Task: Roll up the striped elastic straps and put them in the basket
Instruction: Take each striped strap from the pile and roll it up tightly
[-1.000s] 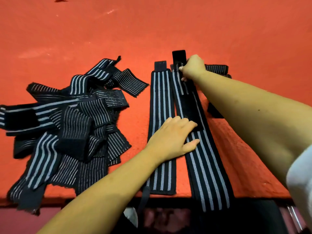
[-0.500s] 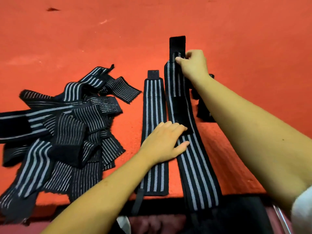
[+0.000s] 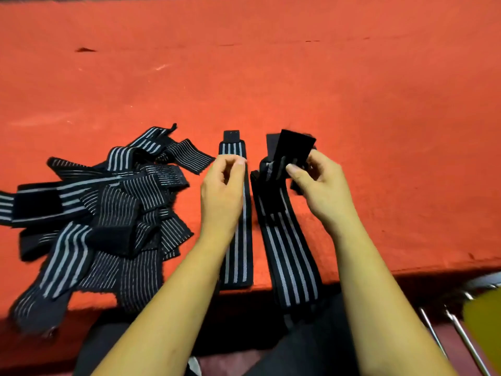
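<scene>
So taking the flat strap (image 3: 238, 253) as your reference: it lies straight on the red table (image 3: 271, 77), stripes up, its black tab end pointing away from you and its near end right at the table's edge; your left hand (image 3: 222, 191) hovers over its far half, fingers loosely curled with thumb and fingertips close together; I don't see anything pinched in there, and I can't tell whether the hand touches the strap at all. Just right of the flat strap is the second strap (image 3: 287, 256), running alongside it without touching; its near end hangs off the table's edge toward your lap, while its far end is lifted off the table and bent over; your right hand (image 3: 320, 185) has that raised end, thumb on the near side and fingers curled round the back, clamping the plain black patch so it stands up tilted; a dark bit (image 3: 295, 185) pokes out just right of that hand, too hidden to say what it is. Left of the flat strap, close beside it, sits the pile (image 3: 108, 213) of loose straps, all tangled and overlapping, some with wide stripes and some with thin ones; a couple of them droop over the near edge. Well to the right of the flat strap and below table level you've got metal legs (image 3: 461, 337) and a blurry yellow thing (image 3: 485, 313).
</scene>
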The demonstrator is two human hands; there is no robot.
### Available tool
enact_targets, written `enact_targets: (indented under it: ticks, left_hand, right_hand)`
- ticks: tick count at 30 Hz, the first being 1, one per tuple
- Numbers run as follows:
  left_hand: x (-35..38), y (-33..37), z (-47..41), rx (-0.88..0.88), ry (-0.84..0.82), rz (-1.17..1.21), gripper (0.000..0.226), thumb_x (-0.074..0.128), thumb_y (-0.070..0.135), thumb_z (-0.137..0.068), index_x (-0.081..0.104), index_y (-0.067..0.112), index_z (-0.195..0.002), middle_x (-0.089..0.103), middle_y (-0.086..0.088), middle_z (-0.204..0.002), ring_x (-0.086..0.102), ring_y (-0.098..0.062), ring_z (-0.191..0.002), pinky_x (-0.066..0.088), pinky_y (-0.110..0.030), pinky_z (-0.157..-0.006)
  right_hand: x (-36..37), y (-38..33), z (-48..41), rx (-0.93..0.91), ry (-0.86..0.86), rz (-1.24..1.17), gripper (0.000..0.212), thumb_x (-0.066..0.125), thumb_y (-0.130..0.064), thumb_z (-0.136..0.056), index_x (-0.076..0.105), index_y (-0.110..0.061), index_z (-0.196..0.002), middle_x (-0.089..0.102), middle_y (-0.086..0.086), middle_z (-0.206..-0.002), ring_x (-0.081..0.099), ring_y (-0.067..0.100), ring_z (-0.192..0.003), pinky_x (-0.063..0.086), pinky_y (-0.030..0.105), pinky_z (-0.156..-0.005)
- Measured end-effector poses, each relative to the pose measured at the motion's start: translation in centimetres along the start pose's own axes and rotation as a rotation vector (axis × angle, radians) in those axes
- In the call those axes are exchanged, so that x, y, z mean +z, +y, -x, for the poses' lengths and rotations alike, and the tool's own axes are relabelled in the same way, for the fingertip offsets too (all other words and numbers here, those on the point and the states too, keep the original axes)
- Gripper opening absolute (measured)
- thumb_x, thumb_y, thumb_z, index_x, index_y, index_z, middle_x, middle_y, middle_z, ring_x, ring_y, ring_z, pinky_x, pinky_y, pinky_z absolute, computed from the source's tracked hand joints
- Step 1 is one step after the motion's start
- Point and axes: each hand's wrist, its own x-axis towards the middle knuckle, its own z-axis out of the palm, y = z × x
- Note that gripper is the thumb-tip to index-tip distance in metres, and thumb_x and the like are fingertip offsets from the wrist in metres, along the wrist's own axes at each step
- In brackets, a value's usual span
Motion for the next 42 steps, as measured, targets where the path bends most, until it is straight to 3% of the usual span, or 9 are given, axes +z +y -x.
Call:
enact_targets:
  ticks: [6, 11, 15, 18, 21, 28, 32, 35, 42]
  left_hand:
    - [-0.6, 1.7, -0.8, -0.293, -0.38, 0.06, 0.027, 0.06, 0.034, -0.096, 0.079, 0.015, -0.095, 0.076, 0.007, -0.091, 0.066, 0.0, -0.085, 0.048, -0.022, -0.085]
    - [-0.8, 1.4, -2.4, -0.264, -0.232, 0.155, 0.046, 0.065, 0.041, -0.083, 0.067, -0.004, -0.086, 0.059, -0.015, -0.076, 0.052, -0.02, -0.075, 0.042, -0.038, -0.077]
    - [-0.9, 2.0, -3.6, -0.192, -0.206, 0.178, 0.057, 0.063, 0.046, -0.084, 0.053, -0.01, -0.084, 0.046, -0.009, -0.079, 0.043, -0.021, -0.075, 0.037, -0.039, -0.073]
    - [-0.8, 3.4, -3.4, -0.122, -0.324, 0.164, 0.036, 0.062, 0.034, -0.095, 0.067, -0.002, -0.095, 0.061, -0.016, -0.084, 0.054, -0.022, -0.079, 0.044, -0.038, -0.077]
    - [-0.8, 4.2, -3.1, -0.105, -0.402, 0.221, 0.023, 0.057, 0.011, -0.1, 0.069, 0.002, -0.117, 0.073, -0.018, -0.109, 0.07, -0.019, -0.092, 0.055, -0.028, -0.08]
    - [-1.6, 4.3, -3.2, -0.044, -0.483, 0.175, 0.027, 0.054, 0.006, -0.101, 0.066, 0.001, -0.124, 0.073, -0.015, -0.114, 0.069, -0.029, -0.108, 0.058, -0.033, -0.089]
    - [-1.7, 4.2, -3.2, -0.034, -0.51, 0.156, 0.027, 0.052, 0.006, -0.101, 0.067, 0.003, -0.124, 0.073, -0.014, -0.113, 0.071, -0.024, -0.103, 0.057, -0.032, -0.084]
    - [-1.9, 4.1, -3.1, -0.024, -0.529, 0.137, 0.027, 0.051, 0.004, -0.101, 0.068, 0.002, -0.121, 0.074, -0.011, -0.112, 0.071, -0.02, -0.102, 0.056, -0.029, -0.085]
    - [-1.2, 4.4, -3.1, 0.129, -0.43, -0.062, 0.044, 0.049, 0.055, -0.093, 0.051, 0.013, -0.079, 0.041, -0.016, -0.071, 0.04, -0.026, -0.066, 0.036, -0.039, -0.062]
  right_hand:
    - [0.3, -1.5, 2.3, -0.057, -0.156, 0.047, 0.022, 0.062, -0.018, -0.089, 0.068, -0.013, -0.11, 0.072, -0.001, -0.107, 0.066, 0.018, -0.106, 0.049, 0.039, -0.098]
    - [0.0, -2.4, 2.8, -0.066, -0.128, 0.063, 0.016, 0.064, -0.026, -0.083, 0.071, -0.027, -0.098, 0.06, -0.002, -0.115, 0.058, 0.005, -0.105, 0.043, 0.02, -0.087]
    - [-0.9, -3.7, 2.5, -0.09, -0.06, 0.062, 0.009, 0.065, -0.031, -0.085, 0.07, -0.025, -0.091, 0.063, -0.009, -0.101, 0.063, 0.012, -0.092, 0.053, 0.041, -0.084]
    - [-1.0, -4.9, 1.7, -0.064, -0.1, 0.016, 0.006, 0.065, -0.021, -0.09, 0.07, -0.024, -0.086, 0.069, -0.011, -0.078, 0.065, 0.008, -0.074, 0.054, 0.038, -0.071]
    - [-0.8, -5.5, 0.9, -0.054, -0.061, -0.042, 0.012, 0.069, -0.013, -0.089, 0.07, -0.021, -0.098, 0.075, -0.003, -0.089, 0.07, 0.014, -0.079, 0.055, 0.036, -0.072]
    - [-0.6, -5.4, 0.7, -0.018, 0.012, -0.085, 0.021, 0.074, -0.017, -0.083, 0.065, -0.023, -0.101, 0.075, 0.011, -0.087, 0.072, 0.036, -0.081, 0.058, 0.059, -0.069]
    - [-0.5, -5.1, 0.6, 0.01, 0.052, -0.06, 0.035, 0.077, -0.025, -0.078, 0.064, -0.025, -0.11, 0.071, 0.019, -0.083, 0.071, 0.031, -0.077, 0.058, 0.056, -0.072]
    - [-0.6, -5.0, 0.6, 0.068, 0.033, -0.021, 0.03, 0.078, -0.024, -0.08, 0.07, -0.019, -0.109, 0.076, 0.006, -0.087, 0.074, 0.021, -0.084, 0.059, 0.051, -0.08]
    - [-0.2, -5.3, 1.0, 0.119, 0.013, 0.025, 0.016, 0.079, -0.029, -0.08, 0.073, -0.015, -0.084, 0.075, 0.004, -0.077, 0.074, 0.021, -0.076, 0.058, 0.049, -0.075]
